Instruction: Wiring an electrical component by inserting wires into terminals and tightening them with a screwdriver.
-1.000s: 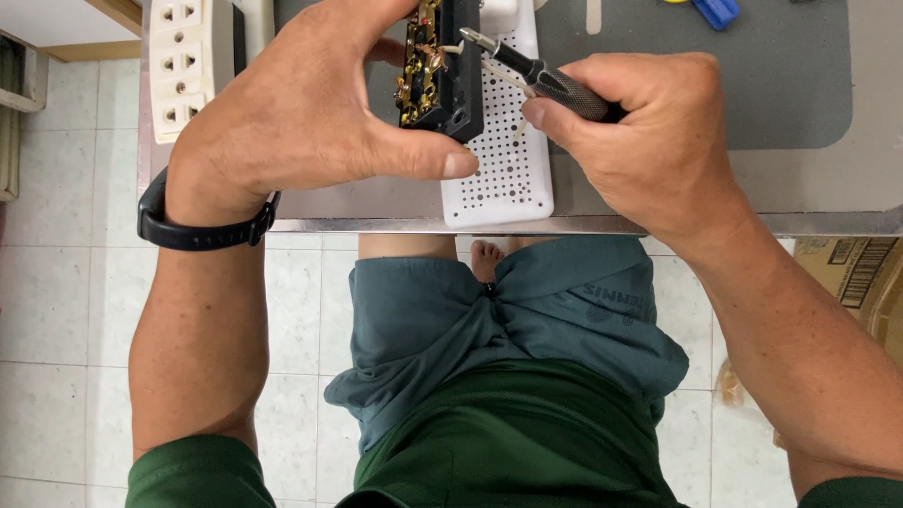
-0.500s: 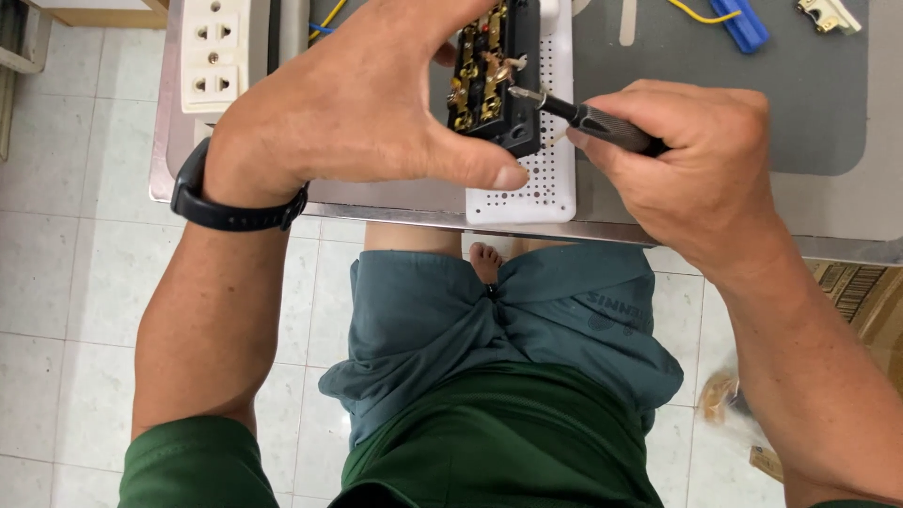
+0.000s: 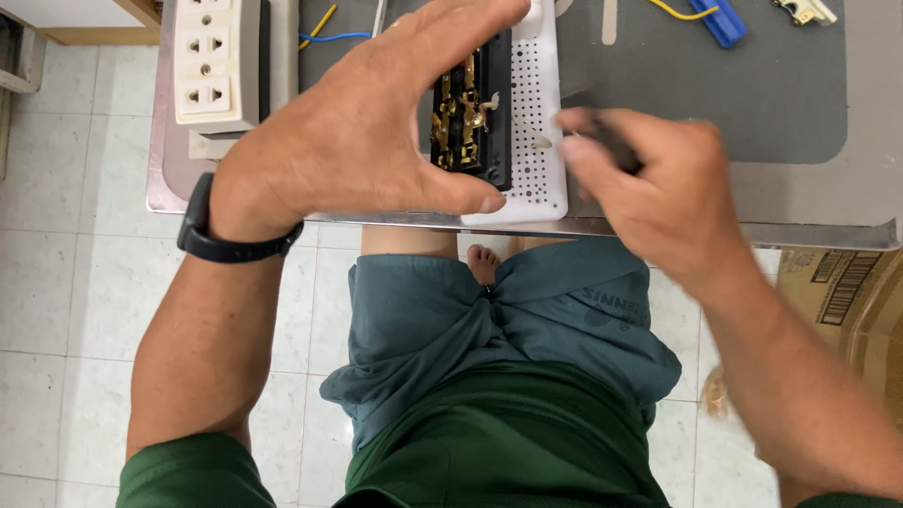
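My left hand [image 3: 362,141] grips a black socket module [image 3: 473,113] with brass contacts, held upright over a white perforated tray [image 3: 538,179] at the table's near edge. My right hand [image 3: 658,193], blurred by motion, is closed around a dark-handled screwdriver [image 3: 602,141] whose thin metal tip [image 3: 541,141] points left over the tray, a short way from the module. A black watch sits on my left wrist.
A cream power strip [image 3: 214,61] lies at the table's left. The grey mat [image 3: 715,94] carries yellow and blue wires [image 3: 320,33], a blue part [image 3: 720,21] and a small socket piece [image 3: 804,9]. A cardboard box [image 3: 847,292] stands at right on the tiled floor.
My right hand has pulled the screwdriver tip away from the module's contacts, moving right and toward me. The left hand still holds the module.
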